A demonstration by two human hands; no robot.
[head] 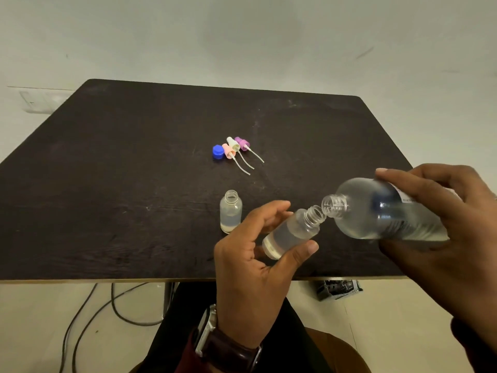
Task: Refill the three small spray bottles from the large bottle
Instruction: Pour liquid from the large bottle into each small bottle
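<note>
Left hand (250,254), thumb and fingers (271,211) curled round a tilted small spray bottle (291,232), uncapped and partly filled, above the near edge of the dark tabletop (121,162). Right hand (446,211) gripping the large bottle (387,211), tipped almost level, mouth meeting the small bottle's neck. Second open small bottle (230,211) upright just left. Blue cap (217,152) and three spray heads (235,146) grouped farther back.

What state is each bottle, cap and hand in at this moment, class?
Large bottle: uncapped, tipped sideways, mouth at held small bottle's mouth.
Held small bottle: open, tilted, partly filled.
Standing small bottle: open, upright, partly filled.
Spray tops: off, lying on table.
Blue cap: off.
Left hand: holds small bottle.
Right hand: holds large bottle.
</note>
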